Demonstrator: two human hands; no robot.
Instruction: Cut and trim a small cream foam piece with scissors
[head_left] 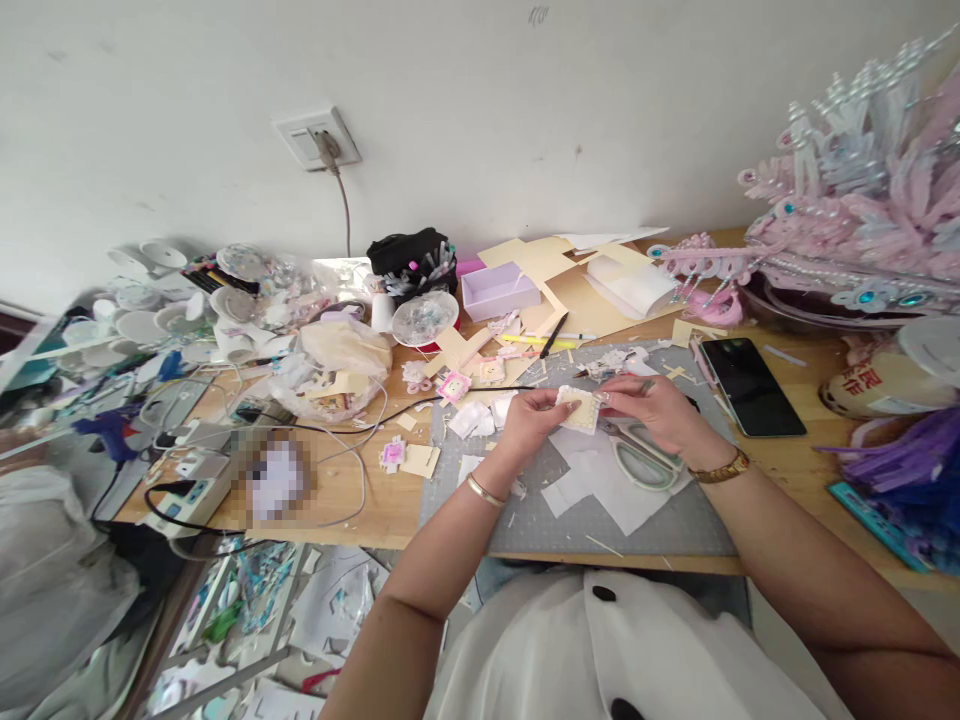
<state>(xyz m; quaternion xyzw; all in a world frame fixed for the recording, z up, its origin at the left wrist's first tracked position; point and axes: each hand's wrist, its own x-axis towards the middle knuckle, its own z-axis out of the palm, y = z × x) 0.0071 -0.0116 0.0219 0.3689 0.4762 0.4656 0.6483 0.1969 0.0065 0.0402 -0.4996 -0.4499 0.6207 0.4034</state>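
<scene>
A small cream and white layered paper piece (578,411) is held up over the grey cutting mat (480,530). My left hand (531,425) pinches its left edge, thumb on its face. At its upper right edge, the closed fingertips of my right hand (651,404) meet it; whatever they grip there is too small to make out. White-handled scissors (646,458) lie on the mat below my right hand, their blades partly hidden. White paper sheets (611,490) and small scraps are spread under and around the hands. Small pink decorated pieces (454,386) lie to the left.
A lilac box (501,292) and cream card sheets (536,262) stand behind. A phone (752,386), a cup (862,385) and pink beaded ornaments (855,240) are at the right. Leftward are cables, a power strip (187,510), a blue glue gun (112,432) and plastic bags (337,360).
</scene>
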